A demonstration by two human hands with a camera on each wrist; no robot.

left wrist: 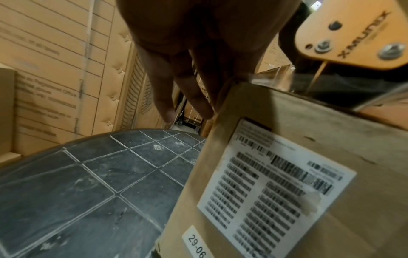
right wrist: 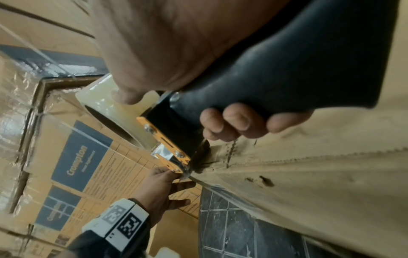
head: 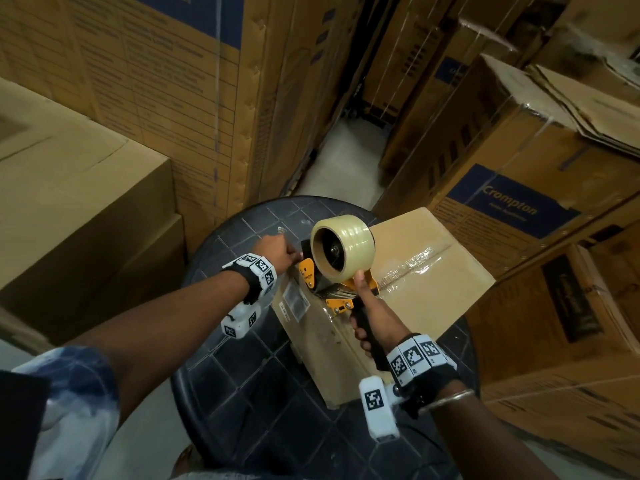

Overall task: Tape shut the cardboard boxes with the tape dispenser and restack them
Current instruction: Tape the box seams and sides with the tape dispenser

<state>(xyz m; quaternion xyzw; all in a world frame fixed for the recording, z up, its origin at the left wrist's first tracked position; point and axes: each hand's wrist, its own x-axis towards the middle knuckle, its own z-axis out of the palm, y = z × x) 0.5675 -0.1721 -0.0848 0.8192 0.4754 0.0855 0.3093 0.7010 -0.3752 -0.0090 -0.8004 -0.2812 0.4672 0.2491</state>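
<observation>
A flat cardboard box [head: 426, 271] lies on a round black tiled table [head: 249, 393]; clear tape runs along its top seam. My right hand [head: 363, 327] grips the black handle of the orange tape dispenser [head: 341, 296], thumb against the clear tape roll [head: 349, 244]. The dispenser's front end sits on the box's left end. My left hand [head: 277, 251] is at that end, thumb and forefinger pinching the tape end by the blade [right wrist: 176, 172], the other fingers [left wrist: 198, 104] hanging straight past the box corner [left wrist: 243, 97]. A white shipping label [left wrist: 276, 183] is on the box.
Tall stacked cartons hem the table in: plain brown ones at the left [head: 69, 202], a printed one behind [head: 173, 81], Crompton boxes wrapped in film at the right [head: 512, 202]. A narrow strip of pale floor [head: 343, 161] runs between the stacks.
</observation>
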